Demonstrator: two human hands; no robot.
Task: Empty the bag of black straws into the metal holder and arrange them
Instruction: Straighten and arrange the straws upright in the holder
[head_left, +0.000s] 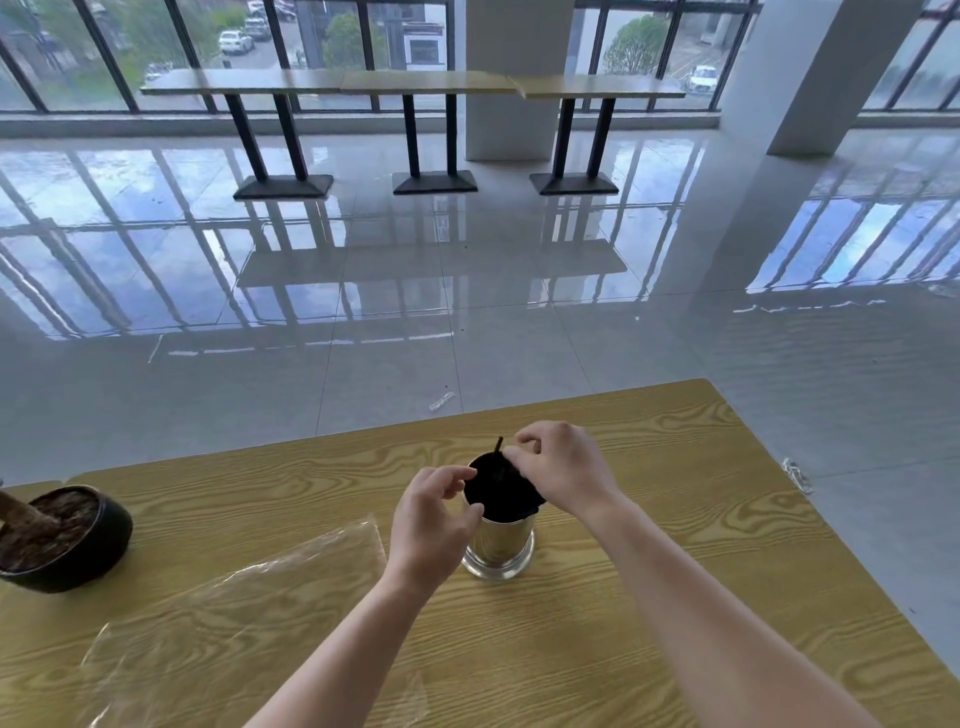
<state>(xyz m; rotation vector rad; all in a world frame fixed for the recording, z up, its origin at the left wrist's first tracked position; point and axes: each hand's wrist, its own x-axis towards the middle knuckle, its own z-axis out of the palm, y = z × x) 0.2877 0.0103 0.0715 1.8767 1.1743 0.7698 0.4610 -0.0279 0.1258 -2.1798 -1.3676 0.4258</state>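
Observation:
A shiny metal holder (500, 548) stands upright on the wooden table (675, 519), packed with black straws (498, 486) whose tops form a dark mass at its rim. One straw (499, 445) sticks up above the others. My right hand (563, 467) rests over the far right of the bundle, its fingertips pinched at that raised straw. My left hand (434, 519) is at the holder's left rim, fingers curled and apart, thumb near the metal wall. The clear plastic bag (249, 618) lies flat and empty on the table to the left.
A black pot with soil and a plant stem (62, 538) sits at the table's left edge. The table's far edge runs just behind the holder. Beyond it lie a glossy tiled floor, scraps of wrapper (441, 401), and high tables (415, 85) by the windows.

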